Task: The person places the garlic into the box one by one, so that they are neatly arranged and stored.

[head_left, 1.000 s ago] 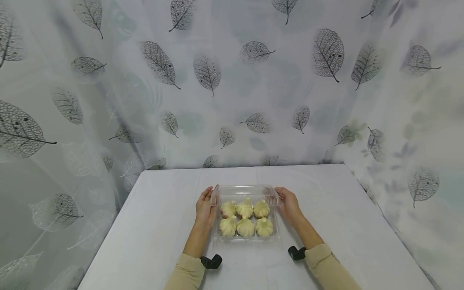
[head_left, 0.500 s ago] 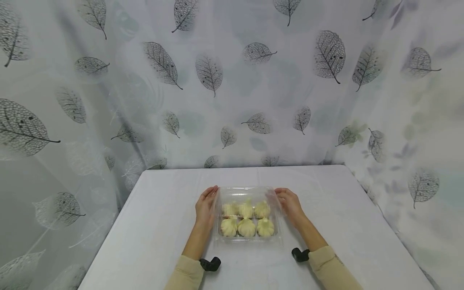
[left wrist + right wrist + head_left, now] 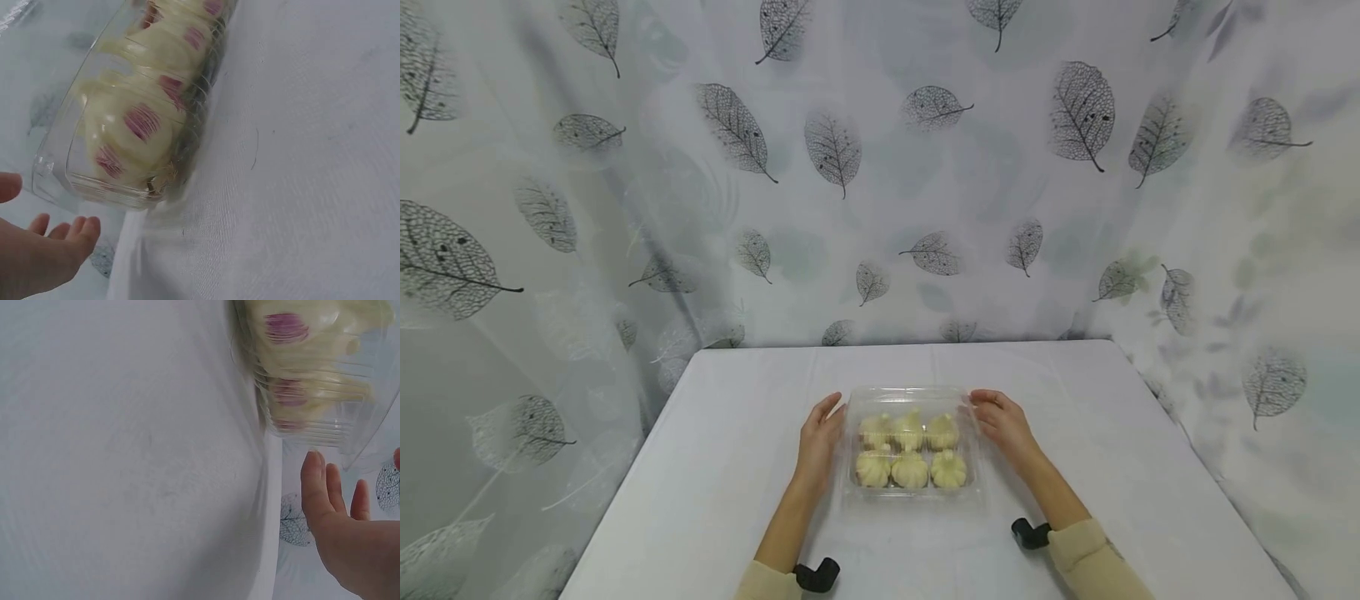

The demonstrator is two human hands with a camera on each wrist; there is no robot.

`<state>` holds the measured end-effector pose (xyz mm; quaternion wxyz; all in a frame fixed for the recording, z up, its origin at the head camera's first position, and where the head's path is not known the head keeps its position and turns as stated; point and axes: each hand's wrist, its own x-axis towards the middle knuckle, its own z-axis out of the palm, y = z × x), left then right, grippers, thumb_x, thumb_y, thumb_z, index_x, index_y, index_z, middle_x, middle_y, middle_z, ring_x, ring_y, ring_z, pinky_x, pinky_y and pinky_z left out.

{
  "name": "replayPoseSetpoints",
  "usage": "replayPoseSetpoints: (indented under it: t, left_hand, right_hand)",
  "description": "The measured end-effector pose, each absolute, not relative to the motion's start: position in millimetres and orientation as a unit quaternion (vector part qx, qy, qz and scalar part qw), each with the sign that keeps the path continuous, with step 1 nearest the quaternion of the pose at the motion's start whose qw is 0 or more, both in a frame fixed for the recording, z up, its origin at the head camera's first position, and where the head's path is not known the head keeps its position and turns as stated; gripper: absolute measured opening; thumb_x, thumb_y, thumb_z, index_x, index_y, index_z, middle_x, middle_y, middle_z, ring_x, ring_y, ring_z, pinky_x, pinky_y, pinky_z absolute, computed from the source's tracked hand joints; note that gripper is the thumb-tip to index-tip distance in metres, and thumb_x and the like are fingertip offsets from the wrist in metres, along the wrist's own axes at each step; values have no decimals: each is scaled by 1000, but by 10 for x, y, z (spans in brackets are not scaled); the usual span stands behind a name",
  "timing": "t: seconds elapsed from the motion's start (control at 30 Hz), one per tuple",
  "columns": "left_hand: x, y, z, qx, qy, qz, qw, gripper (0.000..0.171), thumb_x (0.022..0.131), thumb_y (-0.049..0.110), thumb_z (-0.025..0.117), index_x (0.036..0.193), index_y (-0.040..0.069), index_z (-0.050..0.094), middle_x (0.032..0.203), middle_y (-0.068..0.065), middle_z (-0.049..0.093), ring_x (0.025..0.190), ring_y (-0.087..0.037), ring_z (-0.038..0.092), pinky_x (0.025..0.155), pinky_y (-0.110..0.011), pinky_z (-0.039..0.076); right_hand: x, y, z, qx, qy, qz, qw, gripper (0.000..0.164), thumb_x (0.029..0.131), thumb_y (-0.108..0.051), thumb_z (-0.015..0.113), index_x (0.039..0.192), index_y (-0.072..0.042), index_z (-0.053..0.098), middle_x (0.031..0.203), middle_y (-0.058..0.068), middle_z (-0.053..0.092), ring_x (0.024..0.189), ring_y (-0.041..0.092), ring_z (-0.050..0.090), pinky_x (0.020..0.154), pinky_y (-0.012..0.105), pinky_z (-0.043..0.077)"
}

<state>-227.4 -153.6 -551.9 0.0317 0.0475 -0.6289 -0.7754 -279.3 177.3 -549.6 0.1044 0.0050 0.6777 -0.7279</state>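
Note:
A clear plastic clamshell box (image 3: 917, 493) lies on the table with its lid (image 3: 910, 397) lowered over the contents. Inside are two rows of pale garlic bulbs (image 3: 910, 472); purple patches show on the garlic bulbs (image 3: 131, 134) in the left wrist view. My left hand (image 3: 820, 437) is just off the box's left side, fingers spread loosely and holding nothing. On the other side, my right hand (image 3: 1006, 425) has relaxed fingers right by the box's far right corner. The right wrist view shows extended fingertips (image 3: 312, 464) close beside the plastic wall.
A white cloth covers the table (image 3: 737, 467). Behind it and along both sides hangs a pale curtain (image 3: 880, 217) printed with leaves. Black wrist devices (image 3: 817, 575) stick out near both sleeves.
The lid, raised and held at both sides a second ago, has come down over the garlic. My left hand has drawn away leftward and nearer; the right hand has eased slightly outward.

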Motion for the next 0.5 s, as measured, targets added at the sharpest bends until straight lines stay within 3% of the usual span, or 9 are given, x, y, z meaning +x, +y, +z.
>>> replayPoseSetpoints:
  t: [0.27,0.5]
  left_hand:
    - [-2065,-1551,-5467,68,-688,-722,30,59,105,31,62,156,9,43,165,-13,36,145,-36,45,124,-57,35]
    - [-1960,-1573,-5471,64,-688,-722,22,58,104,23,64,154,2,43,160,-19,42,141,-37,49,121,-54,41]
  right_hand:
    - [-2630,1825,-5431,-17,703,-702,111,51,107,-17,54,154,1,40,158,23,43,144,35,45,119,46,45]
    - [-2525,1829,-5357,-18,702,-704,108,53,107,-12,54,155,2,38,157,25,44,141,39,48,110,40,54]
